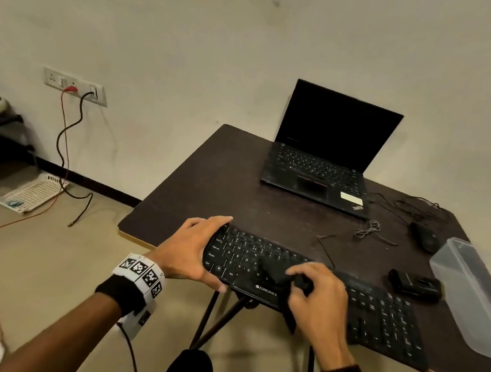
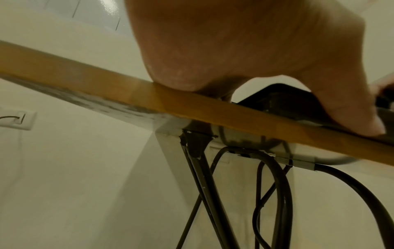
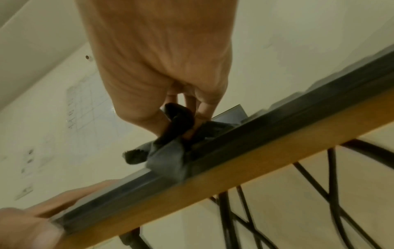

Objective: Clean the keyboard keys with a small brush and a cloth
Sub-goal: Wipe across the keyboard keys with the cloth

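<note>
My left grip (image 1: 193, 248) clasps the left end of the keyboard (image 1: 377, 317) on the tabletop (image 1: 207, 180); my right grip (image 1: 317, 295) pinches the dark cloth (image 1: 271, 269) bunched on the near keys.

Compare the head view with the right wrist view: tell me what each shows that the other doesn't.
Only the head view shows the laptop, the mouse, the clear plastic box and the keyboard's key tops. Only the right wrist view shows the table's underside legs and the wood-coloured front edge from below. Both show the right hand gripping the dark cloth on the keyboard, and the left hand holding the keyboard's left end.
</note>
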Tool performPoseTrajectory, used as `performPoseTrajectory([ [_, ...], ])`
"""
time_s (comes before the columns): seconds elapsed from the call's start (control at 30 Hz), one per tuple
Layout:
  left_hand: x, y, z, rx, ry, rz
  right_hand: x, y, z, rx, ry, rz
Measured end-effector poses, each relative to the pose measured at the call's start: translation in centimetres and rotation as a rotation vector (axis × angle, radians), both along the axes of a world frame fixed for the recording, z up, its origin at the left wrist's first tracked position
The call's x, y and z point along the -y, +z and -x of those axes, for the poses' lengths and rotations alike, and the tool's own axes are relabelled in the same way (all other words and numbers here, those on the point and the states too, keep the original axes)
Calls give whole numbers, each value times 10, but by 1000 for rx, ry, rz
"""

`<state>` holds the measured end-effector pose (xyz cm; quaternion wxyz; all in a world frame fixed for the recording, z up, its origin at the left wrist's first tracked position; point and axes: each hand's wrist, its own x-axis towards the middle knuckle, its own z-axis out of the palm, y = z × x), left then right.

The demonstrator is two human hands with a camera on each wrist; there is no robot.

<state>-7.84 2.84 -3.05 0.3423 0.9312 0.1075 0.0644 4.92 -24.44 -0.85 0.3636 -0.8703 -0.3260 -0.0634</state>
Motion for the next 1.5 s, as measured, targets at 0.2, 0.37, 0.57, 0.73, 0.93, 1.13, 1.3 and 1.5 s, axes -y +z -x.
performPoseTrajectory([
  [0.2, 1, -3, 0, 58, 28, -53, -63, -10, 43, -8, 222, -36],
  [0.37, -1, -3, 0, 58, 32, -50, -62, -21, 38, 2, 138, -138],
  [0.57, 2, -4, -2, 35, 38, -59, -53, -28, 43, 66, 43, -98],
  [0.73, -1, -8, -2, 30, 39, -47, -60, -32, 47, 92, 30, -156],
  [0.93, -3, -7, -5, 74, 24, -29, -101, -36, 66, 51, 225, -234],
  [1.13, -6, -9, -5, 76, 12, -12, -90, -38, 62, 85, 268, -128],
  [1.3, -4, -6, -4, 68, 10, -27, -94, -40, 58, 109, 235, -124],
  [1.5, -9, -1, 0, 17, -33, -14, -96, -38, 57, 92, 239, -146],
])
